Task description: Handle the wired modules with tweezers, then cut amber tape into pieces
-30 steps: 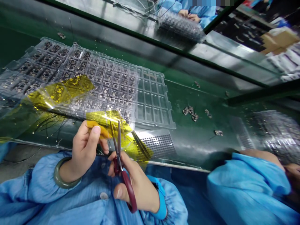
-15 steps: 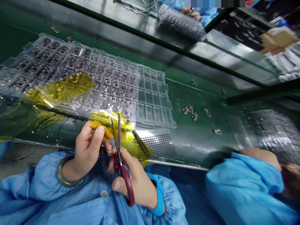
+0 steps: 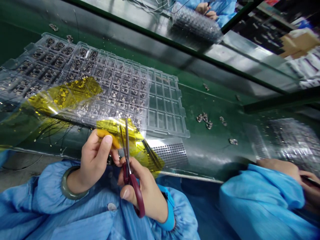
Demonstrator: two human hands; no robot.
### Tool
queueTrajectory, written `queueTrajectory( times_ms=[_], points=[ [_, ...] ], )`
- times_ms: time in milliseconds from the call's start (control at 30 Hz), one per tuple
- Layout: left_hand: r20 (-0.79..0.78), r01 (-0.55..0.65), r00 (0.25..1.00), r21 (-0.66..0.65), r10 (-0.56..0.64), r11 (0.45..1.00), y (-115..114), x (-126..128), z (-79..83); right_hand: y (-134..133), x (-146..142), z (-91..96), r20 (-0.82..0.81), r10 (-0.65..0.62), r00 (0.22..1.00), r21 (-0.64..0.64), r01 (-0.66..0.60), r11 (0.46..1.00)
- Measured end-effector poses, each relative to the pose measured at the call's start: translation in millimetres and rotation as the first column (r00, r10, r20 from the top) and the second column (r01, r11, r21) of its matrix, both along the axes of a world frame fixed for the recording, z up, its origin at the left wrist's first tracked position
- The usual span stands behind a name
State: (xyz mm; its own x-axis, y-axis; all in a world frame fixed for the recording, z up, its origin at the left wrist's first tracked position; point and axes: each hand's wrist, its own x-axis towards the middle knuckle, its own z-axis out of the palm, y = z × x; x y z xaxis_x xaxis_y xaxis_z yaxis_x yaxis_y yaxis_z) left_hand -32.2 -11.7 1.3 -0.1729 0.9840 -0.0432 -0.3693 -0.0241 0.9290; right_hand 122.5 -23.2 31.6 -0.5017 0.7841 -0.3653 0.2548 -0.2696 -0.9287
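Note:
My left hand (image 3: pixel 96 153) pinches a transparent yellow film (image 3: pixel 117 128) between thumb and fingers; an orange finger cover seems to be on its index finger. In my right hand (image 3: pixel 147 190) is a pair of scissors (image 3: pixel 136 191) with dark red handles. The blades point away from me, a little apart, in front of the yellow film. Whether the film lies between them I cannot tell. More yellow film (image 3: pixel 62 95) lies over a clear plastic tray (image 3: pixel 165 100) whose compartments hold many small circuit boards. A sheet with rows of small dark rectangles (image 3: pixel 172 153) lies right of my hands.
Several loose small parts (image 3: pixel 205 120) are scattered on the green bench (image 3: pixel 215 156). At right, a co-worker's blue sleeve (image 3: pixel 262 196) and hand are near another clear tray (image 3: pixel 295 143). Across a dark green rail, another person's hands (image 3: pixel 206 10) are above clear trays. Thin black wires (image 3: pixel 57 128) hang at left.
The scissor blades have come slightly closer together. My left hand keeps its pinch on the film. The view has shifted slightly, and the co-worker's hand at right has moved.

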Motion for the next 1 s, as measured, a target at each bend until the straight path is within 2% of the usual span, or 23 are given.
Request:
queueTrajectory(
  times_ms=[300, 733, 1000],
  points=[
    [-0.056, -0.041, 0.998, -0.042, 0.039, 0.998, 2, 2, -0.4, -4, -1, -0.3, -0.038, -0.072, 0.997, -0.079, 0.068, 0.995],
    [-0.117, -0.067, 0.991, -0.073, 0.058, 0.995, 1, 4, -0.4, -8, 0, -3.6, -0.009, -0.143, 0.990, -0.107, 0.141, 0.984],
    [-0.096, -0.054, 0.994, -0.089, 0.045, 0.995, 1, 3, -3.2, -11, 0, -3.3, 0.003, -0.182, 0.983, -0.112, 0.181, 0.977]
  ],
)
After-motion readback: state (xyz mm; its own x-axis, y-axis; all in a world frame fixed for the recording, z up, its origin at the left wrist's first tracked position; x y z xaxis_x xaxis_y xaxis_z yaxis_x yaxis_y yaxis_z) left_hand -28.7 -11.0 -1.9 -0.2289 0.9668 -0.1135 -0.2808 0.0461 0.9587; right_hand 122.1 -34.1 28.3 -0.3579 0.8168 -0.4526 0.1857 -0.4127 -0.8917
